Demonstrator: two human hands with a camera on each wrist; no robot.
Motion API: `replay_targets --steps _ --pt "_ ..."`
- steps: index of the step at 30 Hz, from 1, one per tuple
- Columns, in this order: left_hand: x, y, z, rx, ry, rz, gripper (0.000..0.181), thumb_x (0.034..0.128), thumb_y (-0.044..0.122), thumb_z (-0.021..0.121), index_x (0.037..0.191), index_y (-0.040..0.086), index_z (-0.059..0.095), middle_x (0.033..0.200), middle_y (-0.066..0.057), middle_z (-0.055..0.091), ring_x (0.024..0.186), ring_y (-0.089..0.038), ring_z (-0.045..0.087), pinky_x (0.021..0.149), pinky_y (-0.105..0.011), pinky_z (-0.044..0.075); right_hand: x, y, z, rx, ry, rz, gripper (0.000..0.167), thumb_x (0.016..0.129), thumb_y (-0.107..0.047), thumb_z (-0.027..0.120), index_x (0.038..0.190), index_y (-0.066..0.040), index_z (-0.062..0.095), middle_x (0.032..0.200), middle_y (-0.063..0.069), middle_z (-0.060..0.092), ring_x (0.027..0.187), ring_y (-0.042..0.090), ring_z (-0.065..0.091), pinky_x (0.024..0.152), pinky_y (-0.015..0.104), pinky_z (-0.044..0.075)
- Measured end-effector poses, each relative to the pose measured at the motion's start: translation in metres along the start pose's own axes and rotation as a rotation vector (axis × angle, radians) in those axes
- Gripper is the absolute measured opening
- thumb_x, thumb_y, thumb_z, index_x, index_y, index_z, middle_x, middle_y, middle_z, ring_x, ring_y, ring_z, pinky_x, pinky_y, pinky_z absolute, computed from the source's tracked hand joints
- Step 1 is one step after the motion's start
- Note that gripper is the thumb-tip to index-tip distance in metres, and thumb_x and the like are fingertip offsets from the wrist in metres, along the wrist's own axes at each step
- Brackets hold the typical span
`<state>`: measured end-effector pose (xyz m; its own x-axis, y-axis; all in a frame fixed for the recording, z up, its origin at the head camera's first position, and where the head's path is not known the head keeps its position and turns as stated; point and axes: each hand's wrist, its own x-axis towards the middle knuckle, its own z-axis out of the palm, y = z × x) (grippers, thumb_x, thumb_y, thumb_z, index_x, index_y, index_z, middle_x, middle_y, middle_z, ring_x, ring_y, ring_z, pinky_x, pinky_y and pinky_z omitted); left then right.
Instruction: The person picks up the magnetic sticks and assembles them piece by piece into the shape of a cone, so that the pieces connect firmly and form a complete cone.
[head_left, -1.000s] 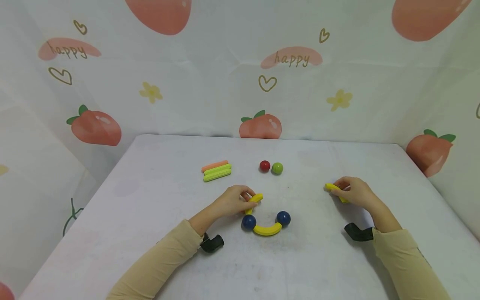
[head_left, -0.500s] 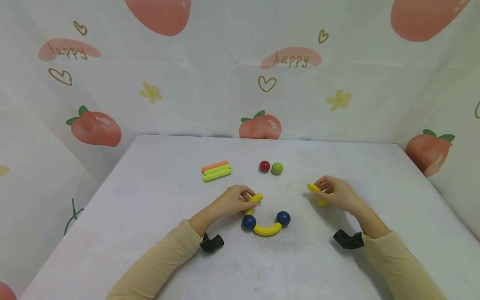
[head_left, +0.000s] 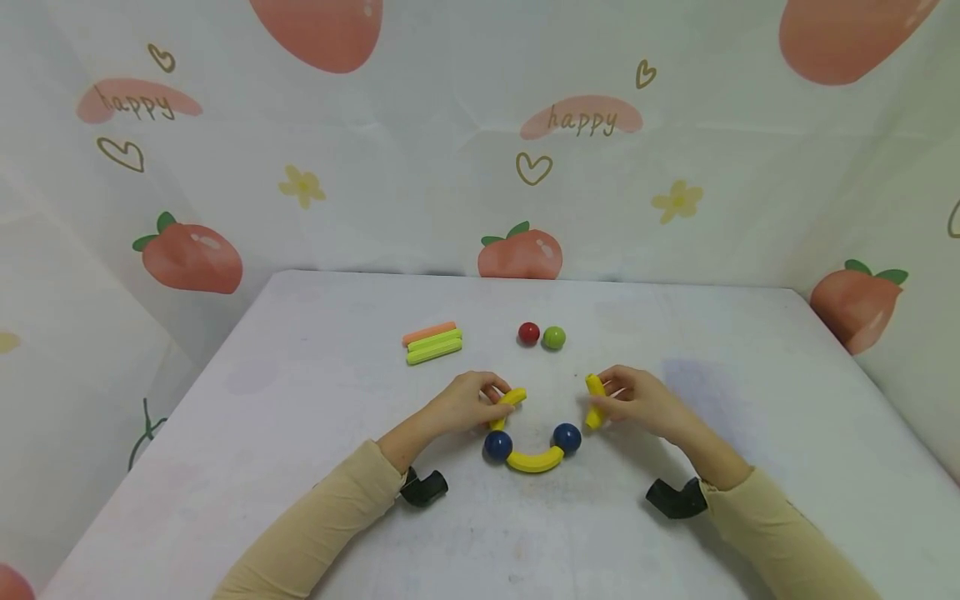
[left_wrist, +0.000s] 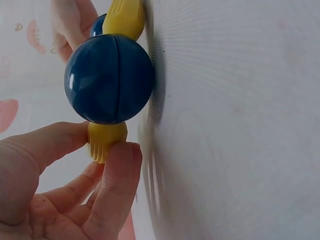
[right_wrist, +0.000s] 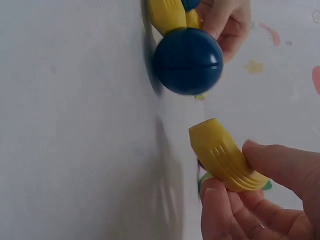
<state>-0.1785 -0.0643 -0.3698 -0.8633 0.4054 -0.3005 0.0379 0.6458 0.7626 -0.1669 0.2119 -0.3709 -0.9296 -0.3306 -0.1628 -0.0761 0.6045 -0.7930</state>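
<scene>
My left hand [head_left: 471, 403] pinches a curved yellow magnetic rod [head_left: 513, 396] between thumb and fingers. Its lower end meets the left blue ball [head_left: 498, 447]. Another curved yellow rod [head_left: 535, 462] lies between that ball and the right blue ball [head_left: 567, 437], touching both. Beyond the right ball, my right hand [head_left: 643, 402] pinches a third curved rod [head_left: 595, 387]. In the right wrist view this rod [right_wrist: 220, 152] shows grooved sides and a flat end, with a gap to the blue ball [right_wrist: 188, 61]. Fingers partly cover both held rods.
A red ball [head_left: 528, 334] and a green ball [head_left: 554, 337] sit farther back on the white table [head_left: 337, 375]. Left of them lie an orange stick [head_left: 429, 333] and two yellow-green sticks [head_left: 435, 351] side by side. A printed cloth [head_left: 420, 167] hangs behind.
My right hand has brought its curved rod leftward, close to the right blue ball, and turned it more upright. The left hand and the joined pieces have stayed put.
</scene>
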Motion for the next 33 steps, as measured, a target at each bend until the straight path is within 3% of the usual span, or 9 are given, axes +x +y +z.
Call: replay_targets --steps 15,24,27,33 --pt "0.001 -0.001 0.001 -0.007 -0.008 0.01 0.03 0.0854 0.021 0.067 0.112 0.008 0.061 0.096 -0.007 0.06 0.065 -0.011 0.053 0.055 -0.019 0.044 0.004 -0.005 0.016 0.082 0.001 0.067 0.044 0.089 -0.019 0.063 0.12 0.007 0.046 0.094 0.014 0.056 0.072 0.013 0.061 0.063 0.027 0.056" --pt "0.001 -0.003 0.002 0.001 -0.019 0.025 0.031 0.0865 0.022 0.066 0.114 0.008 0.06 0.095 -0.007 0.06 0.065 -0.011 0.053 0.056 -0.019 0.044 0.003 -0.005 0.02 0.105 -0.007 0.08 0.059 0.087 -0.025 0.066 0.128 0.002 0.033 0.103 0.018 0.052 0.076 0.015 0.06 0.065 0.028 0.055" --pt "0.001 -0.003 0.003 0.003 -0.023 0.038 0.032 0.0868 0.022 0.065 0.114 0.007 0.06 0.092 -0.006 0.059 0.065 -0.011 0.051 0.056 -0.019 0.043 0.001 -0.007 0.023 0.077 -0.005 0.063 0.068 0.084 -0.028 0.07 0.13 0.002 0.03 0.11 0.023 0.05 0.077 0.017 0.061 0.065 0.029 0.055" --pt "0.001 -0.002 0.006 0.024 -0.029 0.078 0.033 0.0867 0.021 0.064 0.114 0.004 0.059 0.086 -0.005 0.058 0.065 -0.011 0.049 0.055 -0.018 0.04 -0.001 -0.01 0.029 -0.08 0.014 -0.008 0.081 0.078 -0.038 0.074 0.132 0.003 0.029 0.113 0.026 0.054 0.08 0.018 0.06 0.069 0.029 0.055"
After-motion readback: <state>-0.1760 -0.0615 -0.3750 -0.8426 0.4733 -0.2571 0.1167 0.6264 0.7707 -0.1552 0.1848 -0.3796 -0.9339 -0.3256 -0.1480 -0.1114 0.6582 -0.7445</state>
